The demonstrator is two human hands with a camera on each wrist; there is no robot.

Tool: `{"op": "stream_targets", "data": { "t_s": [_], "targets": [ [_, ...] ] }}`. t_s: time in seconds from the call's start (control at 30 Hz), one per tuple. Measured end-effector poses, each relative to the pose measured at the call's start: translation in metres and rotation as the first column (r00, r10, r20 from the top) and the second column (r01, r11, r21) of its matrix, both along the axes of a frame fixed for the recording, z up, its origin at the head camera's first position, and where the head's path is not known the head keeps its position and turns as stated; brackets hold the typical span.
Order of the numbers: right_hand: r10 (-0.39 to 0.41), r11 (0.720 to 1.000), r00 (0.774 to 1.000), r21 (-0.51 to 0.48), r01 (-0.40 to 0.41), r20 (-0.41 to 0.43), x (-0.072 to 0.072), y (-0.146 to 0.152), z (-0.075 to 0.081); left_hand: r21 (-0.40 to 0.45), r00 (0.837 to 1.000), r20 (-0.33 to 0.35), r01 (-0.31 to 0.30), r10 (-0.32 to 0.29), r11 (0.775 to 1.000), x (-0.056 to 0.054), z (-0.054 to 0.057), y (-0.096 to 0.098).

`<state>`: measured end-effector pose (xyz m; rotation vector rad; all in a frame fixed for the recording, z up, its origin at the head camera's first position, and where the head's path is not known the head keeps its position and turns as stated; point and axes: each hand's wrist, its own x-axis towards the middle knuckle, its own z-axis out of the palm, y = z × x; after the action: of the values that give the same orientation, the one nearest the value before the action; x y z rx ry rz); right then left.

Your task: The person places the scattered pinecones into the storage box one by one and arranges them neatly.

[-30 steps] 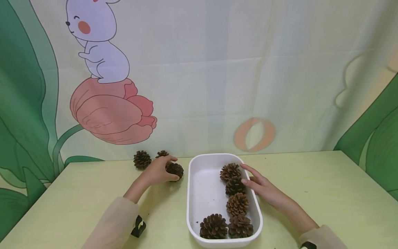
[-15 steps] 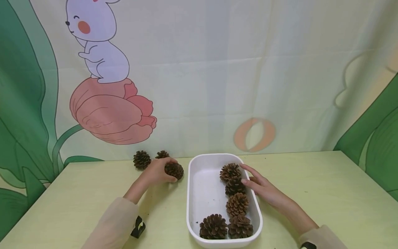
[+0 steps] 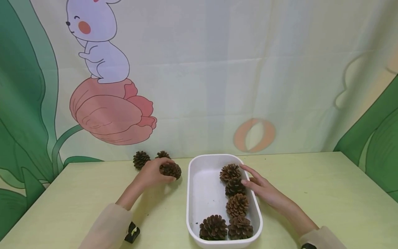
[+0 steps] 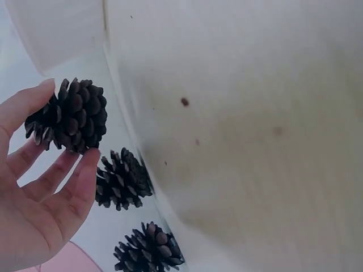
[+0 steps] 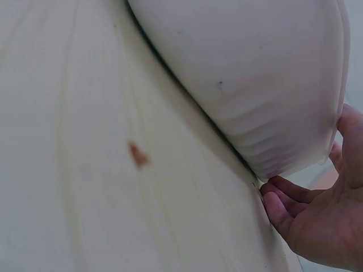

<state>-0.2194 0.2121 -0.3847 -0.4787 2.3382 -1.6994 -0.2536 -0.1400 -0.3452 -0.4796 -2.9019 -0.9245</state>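
A brown pine cone [image 3: 171, 171] is held between the thumb and fingers of my left hand [image 3: 152, 175], just left of a white plastic tub [image 3: 202, 193]. In the left wrist view, the thumb and fingertips grip this pine cone [image 4: 82, 116] from opposite sides. Two more pine cones stand behind that hand: one at the far left [image 3: 141, 160], another partly hidden [image 3: 162, 155]. My right hand [image 3: 268, 190] holds the tub's right side, thumb and a finger over the rim. The right wrist view shows its other fingers [image 5: 283, 195] curled at the tub's lower edge.
Inside the tub, several pine cones line the right wall, such as this one [image 3: 237, 205], and one [image 3: 213, 227] sits at the near left. The pale yellow table [image 3: 317, 193] ends at a printed cloth backdrop [image 3: 186, 86]. Small dark specks dot the table.
My left hand has drawn slightly left and toward me with its pine cone, which has turned a little. The right hand, tub and other pine cones stay in place.
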Motion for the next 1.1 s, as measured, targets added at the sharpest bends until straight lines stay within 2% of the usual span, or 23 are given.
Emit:
{"op": "stream_targets", "data": {
  "t_s": [0.2, 0.53, 0.7, 0.87, 1.1],
  "targets": [
    [-0.001, 1.000, 1.000, -0.004, 0.001, 0.004, 0.000, 0.000, 0.000, 0.049, 0.998, -0.057, 0.018, -0.016, 0.999, 0.012, 0.002, -0.004],
    [0.000, 1.000, 1.000, -0.015, 0.001, 0.004, 0.000, 0.000, 0.001, 0.115, 0.987, -0.161, 0.017, 0.002, 0.993, 0.034, 0.009, -0.006],
    [-0.001, 1.000, 1.000, -0.010, 0.001, -0.001, 0.000, 0.000, 0.000, 0.148, 0.980, -0.198, 0.018, 0.012, 0.989, 0.046, 0.013, 0.002],
    [-0.003, 1.000, 1.000, -0.007, 0.003, -0.001, 0.000, 0.000, 0.000, 0.164, 0.973, -0.230, 0.044, -0.005, 0.985, 0.056, 0.018, 0.012],
    [-0.008, 1.000, 1.000, 0.000, 0.008, -0.001, 0.000, -0.001, 0.001, 0.166, 0.952, -0.301, 0.114, -0.060, 0.979, 0.065, 0.020, 0.029]
  ]
}}
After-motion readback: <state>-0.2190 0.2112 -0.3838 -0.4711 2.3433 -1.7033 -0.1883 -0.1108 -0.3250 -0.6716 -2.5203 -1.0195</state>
